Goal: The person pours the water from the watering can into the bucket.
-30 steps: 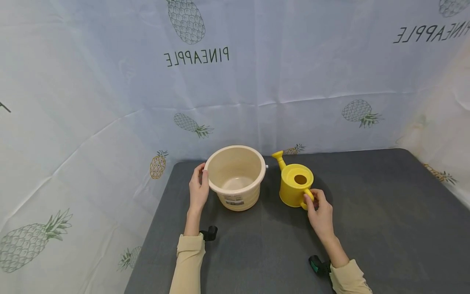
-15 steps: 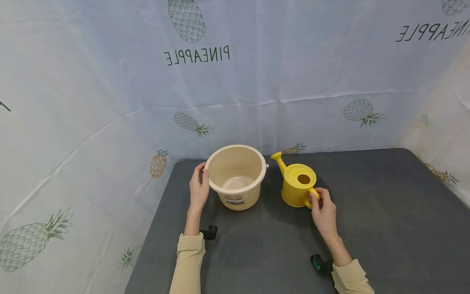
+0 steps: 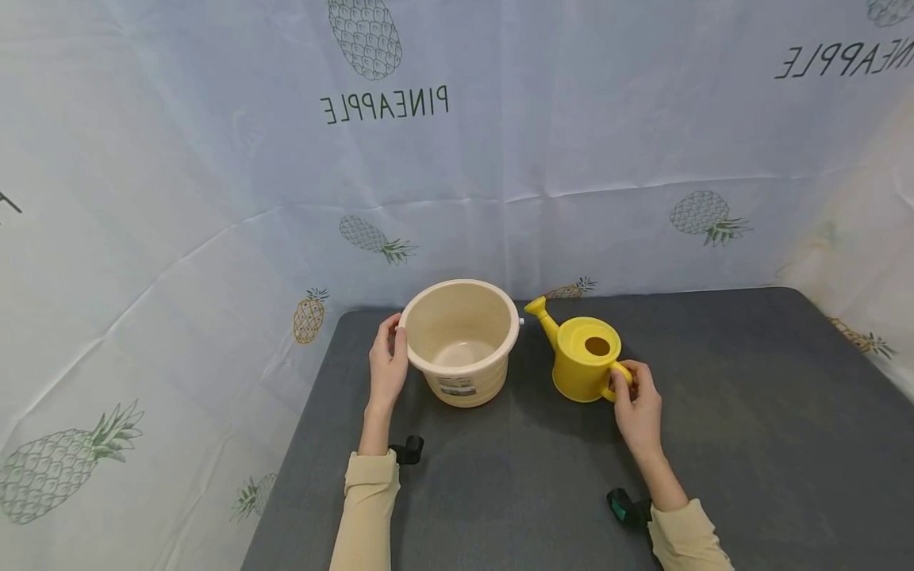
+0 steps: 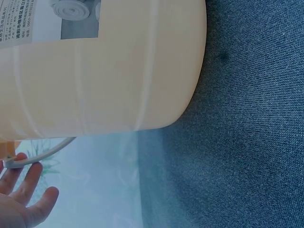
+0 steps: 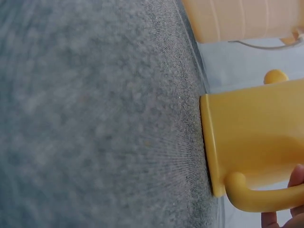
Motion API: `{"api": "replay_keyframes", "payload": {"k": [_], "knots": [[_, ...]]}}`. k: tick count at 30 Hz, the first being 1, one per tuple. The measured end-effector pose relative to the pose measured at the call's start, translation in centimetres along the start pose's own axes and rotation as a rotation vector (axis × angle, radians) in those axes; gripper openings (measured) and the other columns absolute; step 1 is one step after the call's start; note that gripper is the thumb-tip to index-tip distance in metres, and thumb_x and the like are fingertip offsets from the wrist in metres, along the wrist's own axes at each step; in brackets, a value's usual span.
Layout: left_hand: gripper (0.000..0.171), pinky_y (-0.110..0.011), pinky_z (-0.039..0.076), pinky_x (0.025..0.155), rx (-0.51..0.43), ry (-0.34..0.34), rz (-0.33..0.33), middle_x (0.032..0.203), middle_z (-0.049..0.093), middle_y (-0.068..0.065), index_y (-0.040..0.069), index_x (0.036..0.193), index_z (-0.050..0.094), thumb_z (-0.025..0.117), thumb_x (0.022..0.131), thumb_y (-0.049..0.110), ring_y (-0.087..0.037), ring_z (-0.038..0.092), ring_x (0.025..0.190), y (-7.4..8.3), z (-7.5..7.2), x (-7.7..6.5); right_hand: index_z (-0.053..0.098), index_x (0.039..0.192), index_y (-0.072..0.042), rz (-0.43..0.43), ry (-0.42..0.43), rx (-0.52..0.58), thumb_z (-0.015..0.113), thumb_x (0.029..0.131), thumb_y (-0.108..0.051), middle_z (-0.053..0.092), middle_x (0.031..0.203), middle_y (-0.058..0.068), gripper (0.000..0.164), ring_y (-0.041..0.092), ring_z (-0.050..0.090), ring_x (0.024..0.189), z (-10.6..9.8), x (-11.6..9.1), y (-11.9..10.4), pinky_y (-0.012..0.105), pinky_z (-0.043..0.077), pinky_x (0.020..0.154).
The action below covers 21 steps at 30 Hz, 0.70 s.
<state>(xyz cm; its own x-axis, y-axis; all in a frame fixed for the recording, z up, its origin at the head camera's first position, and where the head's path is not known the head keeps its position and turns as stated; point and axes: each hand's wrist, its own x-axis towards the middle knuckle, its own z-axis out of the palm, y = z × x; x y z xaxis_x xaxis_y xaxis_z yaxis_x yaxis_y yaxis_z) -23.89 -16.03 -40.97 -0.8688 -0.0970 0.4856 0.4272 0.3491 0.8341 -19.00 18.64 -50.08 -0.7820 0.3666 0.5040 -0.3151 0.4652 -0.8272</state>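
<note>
A cream bucket (image 3: 467,385) stands upright on the dark table, its mouth facing up. My left hand (image 3: 388,366) is at its left side, with relaxed fingers touching the rim area. Seen from the left wrist, the fingers (image 4: 32,183) lie spread beside the thin bail handle (image 4: 45,154). Right of the bucket is a yellow watering can (image 3: 581,373), upright, its spout pointing back and left toward the bucket. My right hand (image 3: 638,408) pinches the can's loop handle (image 5: 259,198). In the right wrist view the can's base is at the table surface; most of that hand is out of frame.
The dark grey table (image 3: 750,412) extends to the right and in front of both things. A white curtain (image 3: 500,143) printed with pineapples hangs behind and at the sides. A narrow gap separates bucket and spout.
My right hand has shifted a little to the right, bringing the watering can with it, away from the bucket. The left hand and bucket hold their place.
</note>
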Motion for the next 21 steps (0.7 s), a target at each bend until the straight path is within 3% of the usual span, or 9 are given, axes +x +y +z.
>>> {"api": "replay_keyframes", "payload": {"k": [5, 7, 10, 12, 15, 18, 21], "knots": [[0.033, -0.052, 0.038, 0.09, 0.006, 0.009, 0.005, 0.122, 0.051, -0.028, -0.011, 0.127, 0.046, 0.043, 0.098, 0.003, -0.038, 0.049, 0.112, -0.1, 0.0, 0.1, 0.051, 0.106, 0.013, 0.027, 0.009, 0.062, 0.052, 0.092, 0.003, 0.052, 0.085, 0.016, 0.017, 0.009, 0.049, 0.067, -0.2, 0.2, -2.4, 0.009, 0.039, 0.059], [0.033, -0.052, 0.037, 0.09, 0.004, 0.006, 0.0, 0.123, 0.051, -0.027, -0.011, 0.127, 0.046, 0.043, 0.098, 0.004, -0.037, 0.049, 0.112, -0.1, 0.0, 0.1, 0.048, 0.104, 0.016, 0.016, 0.019, 0.139, 0.05, 0.092, 0.005, 0.051, 0.085, 0.015, 0.017, 0.008, 0.049, 0.068, -0.2, 0.3, -2.8, 0.01, 0.04, 0.06], [0.034, -0.049, 0.037, 0.092, -0.001, 0.004, -0.01, 0.123, 0.052, -0.022, -0.006, 0.129, 0.047, 0.044, 0.099, 0.009, -0.032, 0.049, 0.113, -1.3, 0.1, 0.3, 0.047, 0.104, 0.019, 0.009, 0.035, 0.255, 0.05, 0.092, 0.005, 0.052, 0.087, 0.013, 0.018, 0.016, 0.05, 0.072, -0.1, 0.6, -2.4, 0.013, 0.042, 0.061], [0.034, -0.049, 0.037, 0.091, 0.009, 0.0, -0.016, 0.123, 0.052, -0.021, -0.004, 0.129, 0.047, 0.043, 0.099, 0.011, -0.03, 0.049, 0.113, -2.3, 0.2, 0.5, 0.046, 0.103, 0.02, 0.006, 0.047, 0.323, 0.05, 0.092, 0.006, 0.052, 0.088, 0.013, 0.019, 0.015, 0.051, 0.073, 0.0, 0.8, -2.1, 0.014, 0.043, 0.062], [0.034, -0.049, 0.037, 0.091, 0.007, 0.003, -0.01, 0.122, 0.053, -0.021, -0.004, 0.129, 0.047, 0.043, 0.099, 0.01, -0.03, 0.049, 0.112, -2.5, 0.2, 0.5, 0.047, 0.103, 0.021, 0.033, 0.065, 0.36, 0.051, 0.091, 0.008, 0.053, 0.09, 0.009, 0.018, 0.012, 0.052, 0.074, 0.1, 1.1, -2.0, 0.014, 0.044, 0.064], [0.033, -0.053, 0.036, 0.09, 0.005, 0.004, -0.004, 0.122, 0.052, -0.026, -0.01, 0.127, 0.046, 0.043, 0.098, 0.004, -0.036, 0.048, 0.112, -1.3, 0.1, 0.4, 0.047, 0.103, 0.022, 0.05, 0.092, 0.382, 0.051, 0.09, 0.009, 0.054, 0.089, 0.004, 0.018, 0.008, 0.051, 0.073, 0.2, 1.2, -2.0, 0.014, 0.044, 0.063], [0.033, -0.052, 0.037, 0.091, 0.011, 0.01, -0.014, 0.123, 0.052, -0.022, -0.006, 0.128, 0.047, 0.043, 0.099, 0.008, -0.033, 0.049, 0.113, -2.2, 0.2, 0.5, 0.047, 0.101, 0.023, 0.048, 0.117, 0.414, 0.052, 0.089, 0.01, 0.055, 0.087, 0.003, 0.018, 0.012, 0.051, 0.072, 0.3, 1.3, -1.9, 0.013, 0.044, 0.062]]}}
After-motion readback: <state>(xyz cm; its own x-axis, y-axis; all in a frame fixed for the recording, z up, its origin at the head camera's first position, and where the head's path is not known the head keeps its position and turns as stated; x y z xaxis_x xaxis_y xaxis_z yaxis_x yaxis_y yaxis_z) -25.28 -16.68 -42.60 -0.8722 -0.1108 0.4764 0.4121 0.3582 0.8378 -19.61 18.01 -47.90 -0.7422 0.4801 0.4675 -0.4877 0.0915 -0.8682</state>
